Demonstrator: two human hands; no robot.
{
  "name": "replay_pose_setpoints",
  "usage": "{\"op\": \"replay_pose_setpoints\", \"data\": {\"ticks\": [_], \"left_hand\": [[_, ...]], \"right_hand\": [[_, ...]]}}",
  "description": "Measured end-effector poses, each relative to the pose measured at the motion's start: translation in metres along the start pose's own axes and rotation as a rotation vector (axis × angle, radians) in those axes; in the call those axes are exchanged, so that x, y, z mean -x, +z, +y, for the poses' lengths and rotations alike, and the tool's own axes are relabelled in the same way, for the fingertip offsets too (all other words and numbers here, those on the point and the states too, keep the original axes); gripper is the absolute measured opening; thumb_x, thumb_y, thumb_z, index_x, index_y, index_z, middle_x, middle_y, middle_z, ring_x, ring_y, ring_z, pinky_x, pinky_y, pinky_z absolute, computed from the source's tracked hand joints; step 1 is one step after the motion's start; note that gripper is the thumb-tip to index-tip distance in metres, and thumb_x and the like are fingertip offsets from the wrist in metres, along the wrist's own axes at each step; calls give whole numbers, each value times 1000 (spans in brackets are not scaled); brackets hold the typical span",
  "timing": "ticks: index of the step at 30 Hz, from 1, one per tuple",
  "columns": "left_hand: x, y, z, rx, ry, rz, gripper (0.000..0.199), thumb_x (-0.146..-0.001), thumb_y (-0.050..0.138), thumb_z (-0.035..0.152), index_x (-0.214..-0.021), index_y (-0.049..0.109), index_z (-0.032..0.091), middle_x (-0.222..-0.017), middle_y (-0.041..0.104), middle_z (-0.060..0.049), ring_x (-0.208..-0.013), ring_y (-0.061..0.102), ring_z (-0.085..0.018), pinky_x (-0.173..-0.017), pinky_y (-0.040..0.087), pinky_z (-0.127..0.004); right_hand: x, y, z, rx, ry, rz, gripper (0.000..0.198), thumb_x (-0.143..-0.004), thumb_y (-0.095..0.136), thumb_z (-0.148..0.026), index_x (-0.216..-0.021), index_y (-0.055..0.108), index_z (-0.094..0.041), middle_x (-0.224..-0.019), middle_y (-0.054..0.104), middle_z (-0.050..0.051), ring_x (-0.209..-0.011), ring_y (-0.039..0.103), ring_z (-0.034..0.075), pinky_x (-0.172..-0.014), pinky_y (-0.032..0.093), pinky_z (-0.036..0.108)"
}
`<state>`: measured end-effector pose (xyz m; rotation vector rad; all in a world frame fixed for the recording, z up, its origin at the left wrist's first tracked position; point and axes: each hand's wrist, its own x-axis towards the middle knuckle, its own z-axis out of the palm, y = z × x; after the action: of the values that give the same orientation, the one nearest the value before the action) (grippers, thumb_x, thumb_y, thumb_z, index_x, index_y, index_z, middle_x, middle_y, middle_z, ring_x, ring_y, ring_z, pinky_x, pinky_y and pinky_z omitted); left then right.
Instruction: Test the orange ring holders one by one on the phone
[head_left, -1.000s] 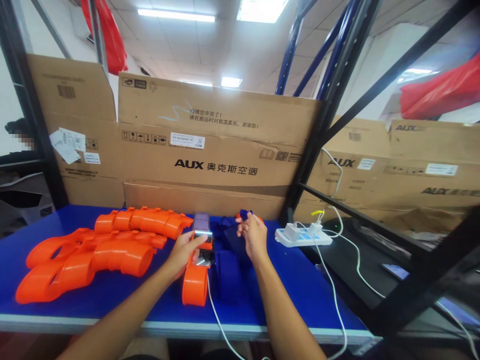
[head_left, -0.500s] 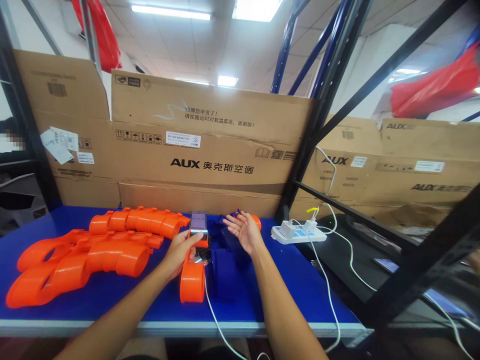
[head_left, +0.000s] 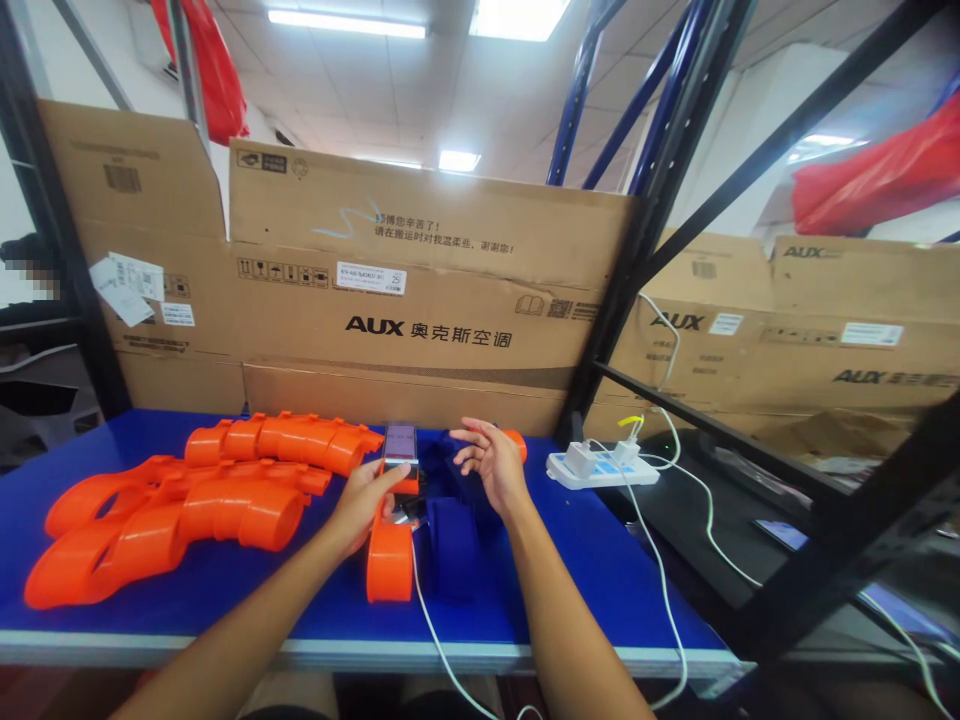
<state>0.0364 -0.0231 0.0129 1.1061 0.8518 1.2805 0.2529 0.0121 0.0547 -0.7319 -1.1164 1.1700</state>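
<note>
A phone (head_left: 400, 442) with a lit screen is gripped by my left hand (head_left: 365, 505), the thumb lying across its lower edge. Just under that hand an orange plastic ring-shaped piece (head_left: 390, 563) rests near a white cable (head_left: 431, 625). My right hand (head_left: 491, 463) is raised over the table with its fingers loosely bent and apart, holding nothing. Below and left of it lie dark blue strap-like pieces (head_left: 454, 545). Another orange piece (head_left: 516, 443) shows partly behind my right hand.
Several orange curved pieces (head_left: 240, 515) lie in rows on the left of the blue tabletop (head_left: 300, 610). A white power strip (head_left: 600, 467) with plugs sits on the right beside a black rack post (head_left: 626, 300). Cardboard panels (head_left: 300, 330) stand along the back.
The fingers of my right hand have curled a little from a more outstretched pose. My left hand keeps its hold on the phone. The whole view has shifted slightly.
</note>
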Motion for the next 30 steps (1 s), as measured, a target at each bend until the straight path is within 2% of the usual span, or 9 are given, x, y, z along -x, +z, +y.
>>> {"op": "replay_pose_setpoints", "data": {"ticks": [4,9,15,24,28,30], "left_hand": [[0,0,1,0,0,22,45,-72,77,57,-85,66,15,-54,57,3,-34,39,-5,-34,25,-18],[1,1,3,4,14,2,52,-74,71,65,-87,67,15,-53,58,2,-33,39,-5,-34,25,-18],[1,1,2,5,24,27,57,-76,63,73,-79,63,16,-46,52,3,-31,42,-8,-34,29,-20],[2,-1,4,-17,12,28,54,-76,65,70,-81,63,16,-44,54,2,-31,45,-10,-33,29,-19],[-3,-10,4,13,4,61,53,-78,65,68,-72,63,16,-40,52,0,-31,45,-11,-35,31,-20],[-6,-16,4,100,-14,58,53,-80,63,67,-65,61,16,-38,51,-1,-31,44,-11,-36,33,-21]], "right_hand": [[16,11,6,280,-177,-121,35,-89,64,-45,-112,68,-20,-86,73,6,-51,55,11,-43,41,22],[32,24,7,649,-394,-369,29,-87,70,-40,-112,74,-25,-94,65,5,-67,52,12,-58,44,25],[34,26,7,768,-453,-476,34,-88,71,-42,-118,71,-26,-96,59,4,-70,50,13,-61,43,26],[36,29,16,866,-456,-419,24,-90,65,-33,-111,70,-23,-85,62,2,-63,51,12,-58,42,25],[36,27,14,883,-483,-342,23,-91,63,-34,-110,69,-22,-84,64,3,-63,53,13,-57,44,26],[35,25,13,890,-494,-281,23,-91,62,-34,-110,68,-21,-81,65,3,-63,54,14,-58,45,26]]}}
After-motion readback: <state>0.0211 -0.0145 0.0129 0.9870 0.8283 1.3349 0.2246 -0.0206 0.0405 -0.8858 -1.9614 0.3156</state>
